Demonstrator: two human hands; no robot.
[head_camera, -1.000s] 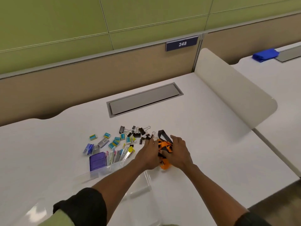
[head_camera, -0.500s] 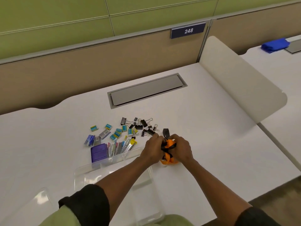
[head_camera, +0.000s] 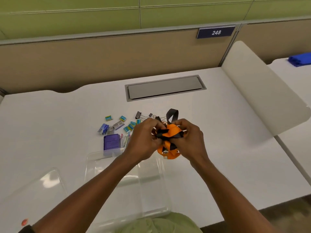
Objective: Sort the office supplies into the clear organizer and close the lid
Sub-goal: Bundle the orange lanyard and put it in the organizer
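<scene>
Both hands hold a bunched orange and black lanyard (head_camera: 170,133) above the desk. My left hand (head_camera: 144,140) grips its left side and my right hand (head_camera: 190,140) its right side; a black loop sticks up behind. The clear organizer (head_camera: 149,182) stands open on the desk under my forearms, and its clear lid (head_camera: 33,190) lies to the left. Beyond it lie a purple box (head_camera: 111,142), several small staple boxes (head_camera: 122,118), pens (head_camera: 124,140) and black binder clips (head_camera: 138,114), some hidden by my left hand.
The white desk (head_camera: 50,123) has a grey cable hatch (head_camera: 165,87) at the back and a tan partition behind. A white divider panel (head_camera: 262,91) rises on the right. A blue cloth (head_camera: 300,60) lies on the neighbouring desk.
Both hands have lifted the lanyard off the desk and bunched it tighter. The camera has tilted down and shifted, so the organizer and lid show more fully.
</scene>
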